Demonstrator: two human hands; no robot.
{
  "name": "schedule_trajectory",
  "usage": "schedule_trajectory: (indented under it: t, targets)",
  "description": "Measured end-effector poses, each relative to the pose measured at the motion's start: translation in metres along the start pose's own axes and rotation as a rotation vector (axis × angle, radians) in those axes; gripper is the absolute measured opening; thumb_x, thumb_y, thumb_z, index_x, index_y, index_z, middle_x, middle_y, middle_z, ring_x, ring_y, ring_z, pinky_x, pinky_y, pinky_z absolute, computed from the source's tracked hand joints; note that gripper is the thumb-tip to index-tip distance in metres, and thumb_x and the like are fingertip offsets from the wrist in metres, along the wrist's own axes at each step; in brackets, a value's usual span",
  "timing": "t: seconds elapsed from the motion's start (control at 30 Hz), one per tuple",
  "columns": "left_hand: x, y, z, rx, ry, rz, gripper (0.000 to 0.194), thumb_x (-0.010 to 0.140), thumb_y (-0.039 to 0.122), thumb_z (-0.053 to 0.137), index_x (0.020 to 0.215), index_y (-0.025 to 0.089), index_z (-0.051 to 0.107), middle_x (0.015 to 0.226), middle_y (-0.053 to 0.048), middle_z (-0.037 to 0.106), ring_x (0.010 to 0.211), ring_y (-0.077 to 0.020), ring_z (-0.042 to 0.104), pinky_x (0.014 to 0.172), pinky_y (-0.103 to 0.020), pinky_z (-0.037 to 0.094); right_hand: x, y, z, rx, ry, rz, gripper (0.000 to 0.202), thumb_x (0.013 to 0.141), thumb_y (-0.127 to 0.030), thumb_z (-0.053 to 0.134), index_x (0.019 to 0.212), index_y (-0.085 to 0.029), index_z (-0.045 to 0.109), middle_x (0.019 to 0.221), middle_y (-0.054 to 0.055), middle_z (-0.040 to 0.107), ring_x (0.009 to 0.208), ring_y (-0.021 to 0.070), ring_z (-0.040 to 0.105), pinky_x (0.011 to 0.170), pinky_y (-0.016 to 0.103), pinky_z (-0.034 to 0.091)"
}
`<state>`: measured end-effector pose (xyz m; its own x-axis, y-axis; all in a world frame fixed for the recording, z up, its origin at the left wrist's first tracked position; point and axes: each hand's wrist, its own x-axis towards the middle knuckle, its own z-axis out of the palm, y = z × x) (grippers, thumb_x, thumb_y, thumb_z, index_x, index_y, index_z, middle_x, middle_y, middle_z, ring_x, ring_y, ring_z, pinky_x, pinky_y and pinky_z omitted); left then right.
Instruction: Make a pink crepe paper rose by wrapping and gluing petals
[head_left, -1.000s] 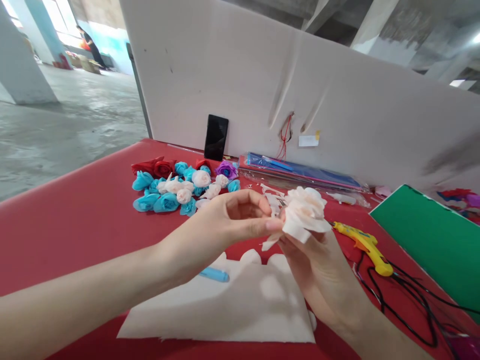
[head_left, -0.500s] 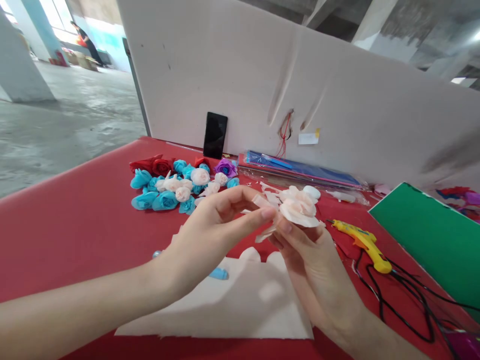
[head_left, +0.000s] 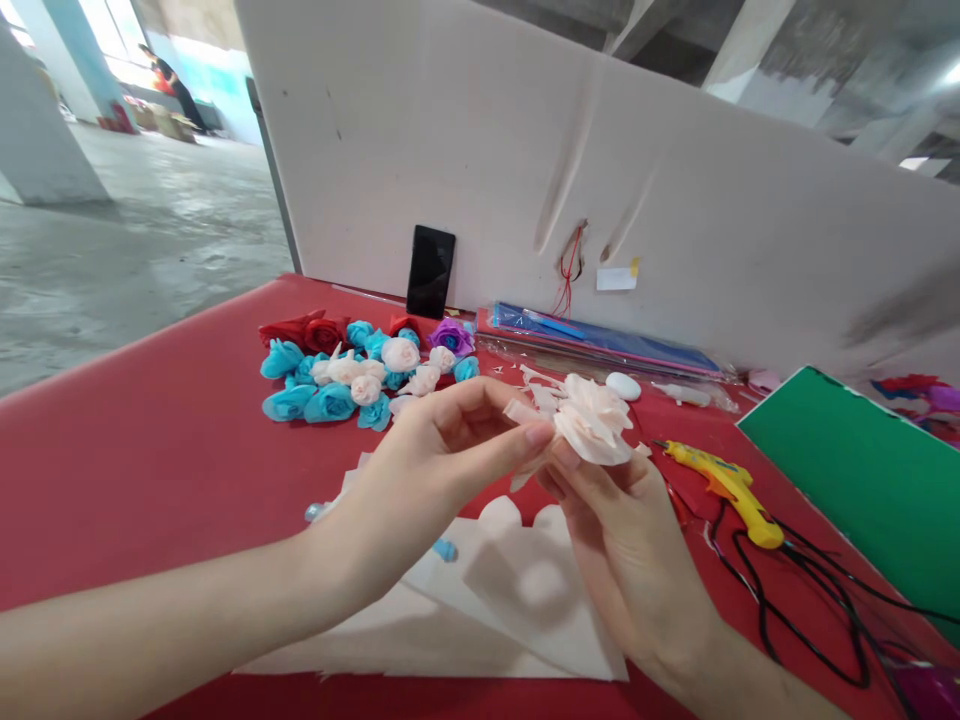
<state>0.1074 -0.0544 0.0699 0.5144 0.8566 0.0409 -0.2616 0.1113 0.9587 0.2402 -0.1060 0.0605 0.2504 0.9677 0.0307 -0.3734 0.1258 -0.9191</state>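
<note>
Across the red worktop (head_left: 172,410), cut pale paper (head_left: 540,625) lies near the person. Blue sheets (head_left: 637,348) fill a clear sleeve beyond; formed flowers (head_left: 331,402) sit heaped at far left. Above the paper, the right hand's (head_left: 634,545) grip pinches a pale flower (head_left: 592,418) at its base, petals already layered; the left hand (head_left: 431,460) pinches a loose strip (head_left: 519,411) still sticking out. A small clear bag holds a white tube (head_left: 688,395).
</note>
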Motion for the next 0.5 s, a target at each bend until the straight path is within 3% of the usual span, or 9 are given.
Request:
schedule_trajectory:
  t: [0.3,0.5]
  targets:
    - [0.0027,-0.0029,0.0041,-0.142,-0.031,-0.013,0.018,0.074,0.014,0.079,0.068,0.021,0.064,0.054,0.01,0.057,0.052,-0.0049,0.044,0.049,-0.011,0.037,0.001,-0.0004,0.0039,0.027,0.006,-0.009,0.011,0.065,-0.031,0.087,0.073,-0.029,0.08,0.075,-0.004,0.077,0.078,0.0108,0.068,0.081,0.02,0.054]
    - [-0.0026,-0.0033,0.0041,-0.137,-0.008,-0.067,0.018,0.078,0.029,0.077,0.072,0.022,0.061,0.066,0.008,0.061,0.059,-0.0076,0.051,0.056,-0.018,0.041,-0.001,-0.001,0.0019,0.046,-0.075,-0.035,0.008,0.072,-0.026,0.083,0.076,-0.033,0.08,0.079,-0.008,0.078,0.078,0.0083,0.069,0.081,0.017,0.054]
